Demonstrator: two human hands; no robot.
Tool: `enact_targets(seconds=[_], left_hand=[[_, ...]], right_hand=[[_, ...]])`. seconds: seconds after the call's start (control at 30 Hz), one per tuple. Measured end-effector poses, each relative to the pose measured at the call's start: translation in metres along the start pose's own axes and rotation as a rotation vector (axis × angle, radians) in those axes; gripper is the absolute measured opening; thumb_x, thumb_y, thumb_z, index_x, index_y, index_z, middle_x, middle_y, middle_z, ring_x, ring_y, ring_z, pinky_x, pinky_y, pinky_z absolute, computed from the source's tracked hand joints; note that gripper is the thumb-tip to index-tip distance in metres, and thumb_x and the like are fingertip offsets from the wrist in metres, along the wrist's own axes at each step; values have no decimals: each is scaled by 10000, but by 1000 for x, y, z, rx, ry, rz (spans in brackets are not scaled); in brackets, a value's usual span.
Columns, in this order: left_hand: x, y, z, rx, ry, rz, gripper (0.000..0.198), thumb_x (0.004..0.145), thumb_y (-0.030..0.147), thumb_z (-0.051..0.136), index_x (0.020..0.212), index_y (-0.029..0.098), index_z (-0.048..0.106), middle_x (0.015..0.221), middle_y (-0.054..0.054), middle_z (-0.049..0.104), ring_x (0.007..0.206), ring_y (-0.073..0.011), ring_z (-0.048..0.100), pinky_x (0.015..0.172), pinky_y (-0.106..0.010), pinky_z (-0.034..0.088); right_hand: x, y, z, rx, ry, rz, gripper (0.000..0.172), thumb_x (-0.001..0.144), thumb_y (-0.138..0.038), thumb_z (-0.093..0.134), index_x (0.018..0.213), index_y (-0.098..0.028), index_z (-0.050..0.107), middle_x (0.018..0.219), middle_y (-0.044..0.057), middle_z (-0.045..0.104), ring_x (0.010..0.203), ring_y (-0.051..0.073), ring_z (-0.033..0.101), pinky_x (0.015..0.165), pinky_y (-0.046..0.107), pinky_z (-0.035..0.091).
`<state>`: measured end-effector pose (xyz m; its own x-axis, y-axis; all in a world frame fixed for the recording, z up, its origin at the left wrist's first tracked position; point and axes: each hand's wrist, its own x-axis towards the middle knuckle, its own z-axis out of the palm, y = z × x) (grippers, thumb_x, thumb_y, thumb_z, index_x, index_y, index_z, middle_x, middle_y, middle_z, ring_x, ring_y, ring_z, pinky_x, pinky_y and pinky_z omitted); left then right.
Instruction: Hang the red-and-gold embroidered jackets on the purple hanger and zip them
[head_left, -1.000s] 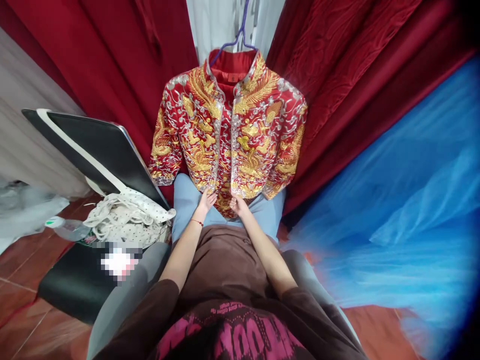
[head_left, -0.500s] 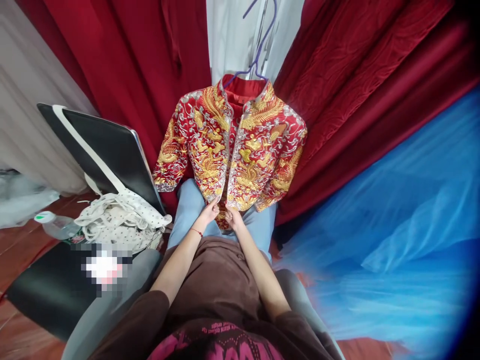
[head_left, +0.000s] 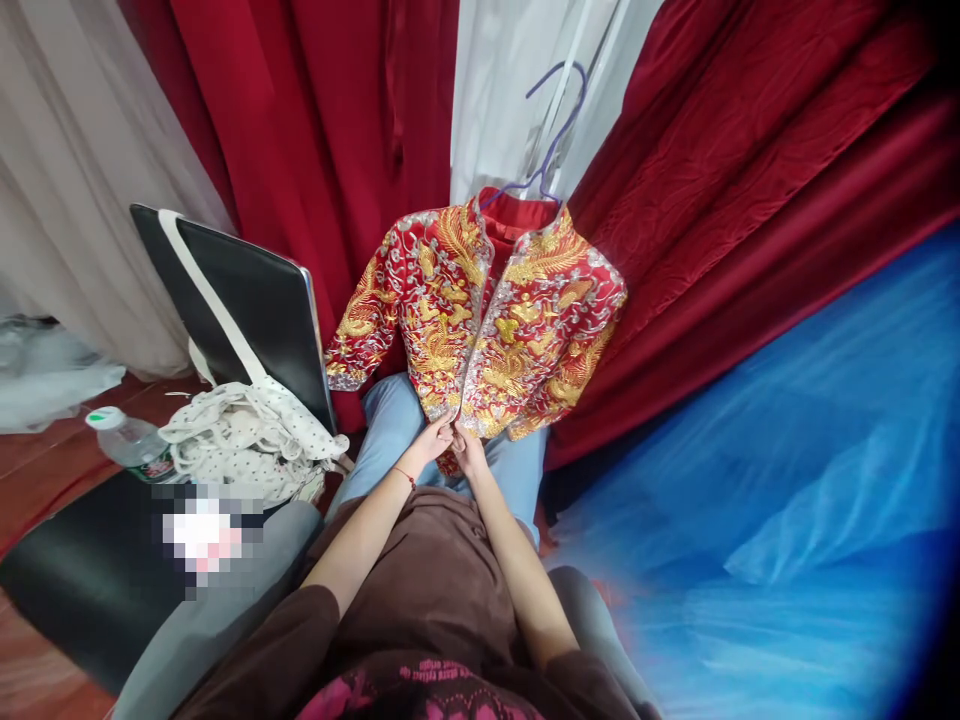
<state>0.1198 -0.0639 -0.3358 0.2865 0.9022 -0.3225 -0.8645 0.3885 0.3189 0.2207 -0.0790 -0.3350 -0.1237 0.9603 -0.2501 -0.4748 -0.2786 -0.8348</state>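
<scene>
A red jacket with gold and silver embroidery hangs on a purple wire hanger in front of my knees. My left hand pinches the bottom corner of its left-hand front edge. The matching corner of the other front edge is between the fingers of my right hand. Both hands are side by side, and the two edges nearly meet at the hem while the collar end stays spread. My fingers hide the exact spot where the edges come together.
On the left, a black chair carries a white dotted cloth bag and a plastic bottle. Red curtains hang behind the jacket. Blue tulle spreads over the right side.
My hands have come closer together, bringing the jacket's lower front edges from a visible gap to almost touching. The whole view has shifted, so the hanger's hook now shows fully.
</scene>
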Motion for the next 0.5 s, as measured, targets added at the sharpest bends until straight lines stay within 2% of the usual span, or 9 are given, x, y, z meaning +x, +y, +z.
enact_targets(seconds=[0.3,0.5], left_hand=[[-2,-2,3,11,-4,32,311,900,122,677,663,156,481,527,101,333,384,-2,298,377,-116,271],[1,-3,-1,65,-7,59,291,869,148,718,669,149,508,529,95,369,404,-6,323,395,-127,278]], right_hand=[[0,0,-1,5,6,-21,610,792,-322,758,448,-218,265,391,-78,281,433,69,260,457,214,315],[1,0,-3,9,-3,-17,600,801,-317,745,434,-211,282,389,-73,304,431,63,270,457,208,302]])
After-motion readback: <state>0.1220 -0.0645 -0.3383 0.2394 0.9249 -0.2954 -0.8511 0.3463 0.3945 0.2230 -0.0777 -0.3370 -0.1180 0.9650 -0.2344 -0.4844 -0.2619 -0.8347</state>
